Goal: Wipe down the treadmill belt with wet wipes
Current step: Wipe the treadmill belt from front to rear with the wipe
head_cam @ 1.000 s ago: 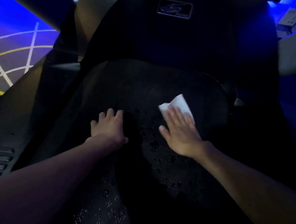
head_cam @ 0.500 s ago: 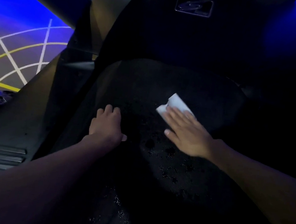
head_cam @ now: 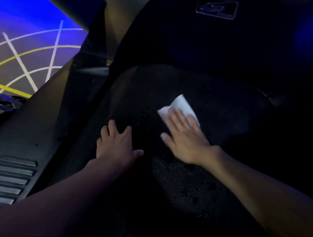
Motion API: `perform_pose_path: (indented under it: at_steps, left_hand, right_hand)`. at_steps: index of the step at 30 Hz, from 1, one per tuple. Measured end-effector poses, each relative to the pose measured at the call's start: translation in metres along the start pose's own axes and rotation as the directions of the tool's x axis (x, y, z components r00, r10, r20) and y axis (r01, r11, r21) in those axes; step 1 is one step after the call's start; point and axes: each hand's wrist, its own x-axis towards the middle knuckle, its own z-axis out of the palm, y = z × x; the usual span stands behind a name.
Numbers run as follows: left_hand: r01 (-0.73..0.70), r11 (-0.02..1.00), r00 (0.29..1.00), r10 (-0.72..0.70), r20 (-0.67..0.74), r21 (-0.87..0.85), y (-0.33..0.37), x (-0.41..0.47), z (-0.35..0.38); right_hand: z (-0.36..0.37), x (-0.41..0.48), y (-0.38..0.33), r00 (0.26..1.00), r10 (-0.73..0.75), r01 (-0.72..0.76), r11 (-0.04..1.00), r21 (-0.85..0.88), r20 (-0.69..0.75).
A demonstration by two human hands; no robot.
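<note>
Treadmill belt, black and dimly lit, filled the centre of the head view and ran up toward the dark motor cover at its far end. To the left lay the grey side rail, its ribbed foot strips showing at the lower left edge. Beyond the rail, a gym floor under blue light carried white and yellow painted lines. A pale upright of the machine slanted across the upper left corner.

Two bare forearms reached in from the bottom edge. The left hand rested palm down on the belt's left half, its grip wide, with fingers spread and holding nothing. The right hand lay flat just beside it, apart from it, with straight fingers pressing the folded white wet wipe onto the belt; that grip was also wide, with nothing curled around the cloth. The wipe sat on the belt near its middle, its far half sticking out beyond the fingertips toward the motor cover.

Wet speckles glinted on the belt below the right wrist. A small rectangular badge was fixed near the top of the motor cover, its lettering too dim to read.
</note>
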Motion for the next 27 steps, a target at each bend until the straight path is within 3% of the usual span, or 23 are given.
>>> perform_pose_path:
  at_steps: [2, 3, 6, 7, 10, 12, 16, 20, 21, 25, 27]
  left_hand:
    - [0.004, 1.000, 1.000, -0.004, 0.015, -0.016, -0.005, -0.002, 0.000]
    - [0.004, 1.000, 1.000, -0.003, 0.026, -0.031, -0.008, -0.002, -0.001]
    - [-0.012, 0.996, 0.998, 0.017, 0.061, -0.088, -0.016, 0.000, -0.012]
    - [-0.016, 0.996, 0.997, 0.023, 0.069, -0.088, -0.019, 0.001, -0.015]
    - [0.000, 1.000, 0.999, 0.001, 0.032, -0.030, -0.024, 0.001, -0.016]
    - [0.022, 1.000, 1.000, -0.023, 0.017, 0.016, -0.021, -0.001, -0.010]
    - [0.083, 0.995, 0.996, -0.086, 0.038, 0.057, -0.018, -0.003, -0.008]
    - [0.048, 0.998, 0.999, -0.049, 0.014, 0.032, -0.026, -0.003, -0.013]
    - [0.046, 0.998, 0.999, -0.046, 0.000, 0.030, -0.028, -0.004, -0.013]
    - [0.051, 0.998, 0.998, -0.050, -0.027, 0.021, -0.029, -0.004, -0.009]
    - [0.077, 0.997, 0.997, -0.076, -0.012, 0.024, -0.026, -0.005, -0.005]
  right_hand:
    - [0.000, -0.004, -0.001, 0.991, -0.130, 0.130, 0.991, -0.021, 0.017]
    - [-0.002, 0.001, 0.004, 0.992, -0.127, 0.127, 0.992, -0.021, 0.021]
    - [-0.008, 0.021, 0.008, 0.997, 0.075, -0.075, 0.997, -0.002, -0.002]
    - [-0.006, 0.023, 0.000, 0.997, 0.076, -0.076, 0.997, 0.006, -0.009]
    - [0.003, 0.010, -0.027, 0.987, -0.160, 0.160, 0.987, -0.013, 0.009]
    - [0.000, 0.012, -0.021, 0.977, -0.214, 0.215, 0.977, -0.016, 0.014]
    - [-0.010, 0.037, -0.019, 1.000, 0.029, -0.029, 0.999, 0.033, 0.010]
    - [0.004, 0.028, -0.039, 0.967, -0.253, 0.253, 0.967, -0.031, 0.007]
    - [0.003, 0.031, -0.035, 0.963, -0.268, 0.268, 0.963, -0.034, -0.003]
    - [-0.009, 0.054, -0.027, 1.000, 0.000, 0.000, 1.000, 0.021, 0.001]
    - [-0.005, 0.048, -0.045, 0.994, -0.108, 0.107, 0.994, 0.014, 0.017]
